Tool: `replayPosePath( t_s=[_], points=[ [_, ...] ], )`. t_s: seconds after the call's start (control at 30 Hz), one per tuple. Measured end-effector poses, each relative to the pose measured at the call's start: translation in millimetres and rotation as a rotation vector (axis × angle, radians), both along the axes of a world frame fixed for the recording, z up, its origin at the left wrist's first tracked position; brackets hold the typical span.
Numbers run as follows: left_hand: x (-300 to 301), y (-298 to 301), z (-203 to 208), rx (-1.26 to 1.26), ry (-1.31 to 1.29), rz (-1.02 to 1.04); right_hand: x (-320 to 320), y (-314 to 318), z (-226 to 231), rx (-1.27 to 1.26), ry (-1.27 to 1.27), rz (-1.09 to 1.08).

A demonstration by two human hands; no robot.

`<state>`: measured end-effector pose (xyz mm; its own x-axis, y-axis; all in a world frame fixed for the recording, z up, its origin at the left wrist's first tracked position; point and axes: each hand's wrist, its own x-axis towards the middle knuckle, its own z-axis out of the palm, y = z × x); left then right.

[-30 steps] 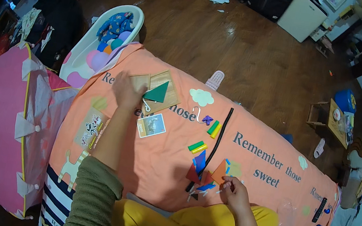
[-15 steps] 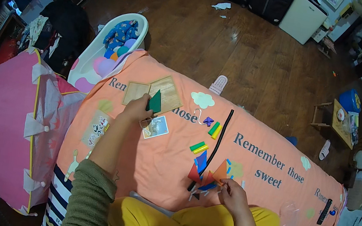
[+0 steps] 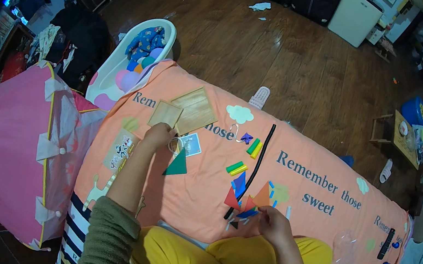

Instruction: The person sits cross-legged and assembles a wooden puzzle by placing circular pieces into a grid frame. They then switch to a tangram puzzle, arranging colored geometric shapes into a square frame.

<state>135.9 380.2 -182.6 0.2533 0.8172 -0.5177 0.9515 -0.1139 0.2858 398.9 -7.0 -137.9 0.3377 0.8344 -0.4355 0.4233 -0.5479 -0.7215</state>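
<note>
My left hand (image 3: 158, 137) is closed at the near edge of a small square wooden tray (image 3: 165, 114), its fingertips partly hidden. Below that hand a green triangle (image 3: 178, 164) lies on the peach bedspread (image 3: 200, 202), beside a picture card (image 3: 191, 144) and a thin clear loop. My right hand (image 3: 276, 226) pinches the lower end of an orange triangle (image 3: 262, 196). Close to it lie a red triangle (image 3: 232, 196), a blue piece (image 3: 239, 182), a dark blue piece (image 3: 246, 213) and several small blue sticks. A black strip (image 3: 260, 164) runs past these pieces.
A larger wooden tray (image 3: 196, 112) lies beside the small one. Green and yellow bars (image 3: 254, 147) and a purple star (image 3: 246, 137) are farther out. A pink play tent (image 3: 12, 150) and a white tub (image 3: 112, 69) stand left. A remote (image 3: 386, 243) lies right.
My left hand has let go of the green triangle, which now lies nearer me. That hand is now at the small tray, which has turned slightly. My right hand stays at the orange triangle.
</note>
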Motion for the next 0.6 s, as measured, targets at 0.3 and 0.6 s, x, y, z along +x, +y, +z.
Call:
replayPosePath(
  t_s=[0.3,0.6],
  points=[
    [30.3,-3.9,-27.4,0.082,-0.052,0.279,4.6,-5.2,-8.0,0.038,-0.025,0.041],
    [1.1,-50.1,34.6,-0.663,-0.698,0.464,14.5,-16.5,-50.1,0.106,-0.166,-0.072]
  ],
)
